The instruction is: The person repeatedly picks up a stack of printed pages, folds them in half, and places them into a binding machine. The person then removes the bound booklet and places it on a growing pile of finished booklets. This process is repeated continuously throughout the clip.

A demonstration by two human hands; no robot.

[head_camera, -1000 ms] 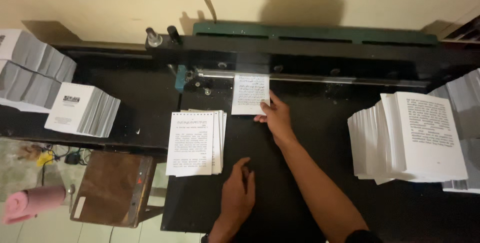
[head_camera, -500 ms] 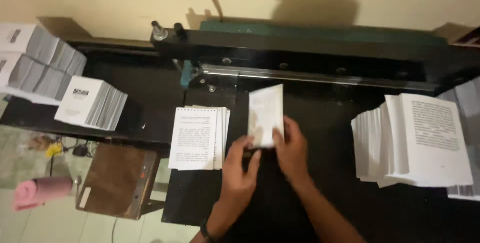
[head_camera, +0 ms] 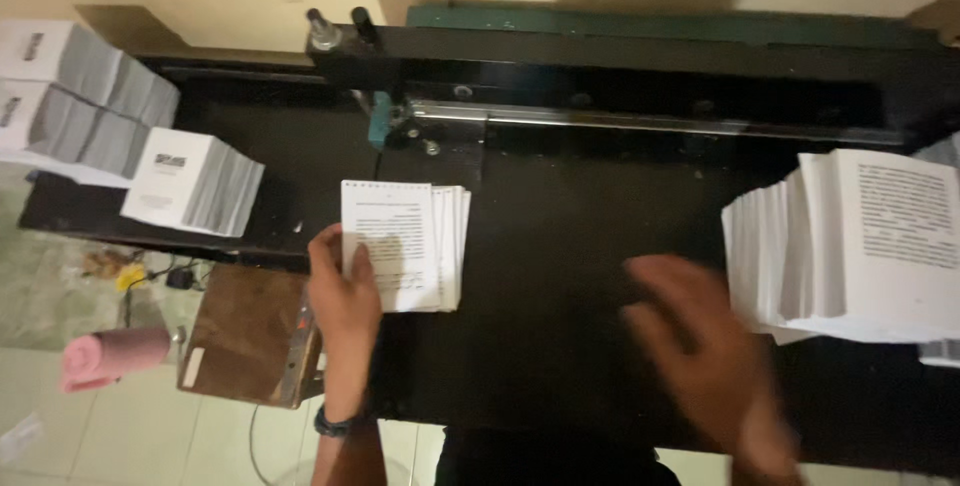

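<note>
While my left hand (head_camera: 343, 281) rests flat, fingers spread, on the near-left corner of the small printed stack (head_camera: 402, 244), my empty right hand (head_camera: 700, 341) hangs open and blurred between that stack and the tall stack (head_camera: 860, 246). The small stack's fanned sheets could skew under uneven pressure.

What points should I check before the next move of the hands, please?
1. Left hand rests on the small stack of printed sheets: ok.
2. Small stack is squared: not ok, the sheets fan out at the right edge.
3. Right hand is empty: cannot tell, it is blurred.
4. Large pile of printed sheets near the right hand: ok.
5. Black worktable between the stack and the pile is free of loose sheets: ok.
6. Metal bar at the back has no sheet against it: ok.
</note>
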